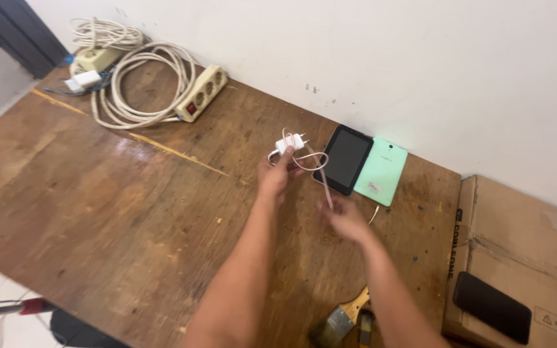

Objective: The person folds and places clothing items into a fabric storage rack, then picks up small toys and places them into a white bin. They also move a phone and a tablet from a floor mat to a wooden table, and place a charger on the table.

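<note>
Hands over wooden counter (98, 193). Left hand (273, 175) closed on white charger plug (289, 143), lifted clear; right hand (343, 219) blurred, seemingly pinching the pink cable (317, 169) that loops between them. Risk: cable slack could drag across dark tablet (344, 158) and mint-green tablet (381, 171) just beyond right hand, nudging them. Paintbrush (343, 317) near right forearm. Open counter left of left hand; wall close behind, power strip (201, 93) well apart.

A dark-screened tablet (344, 158) lies beside a mint-green tablet back (381, 171); a black phone (492, 307) rests on a brown cardboard box (523, 245).
</note>
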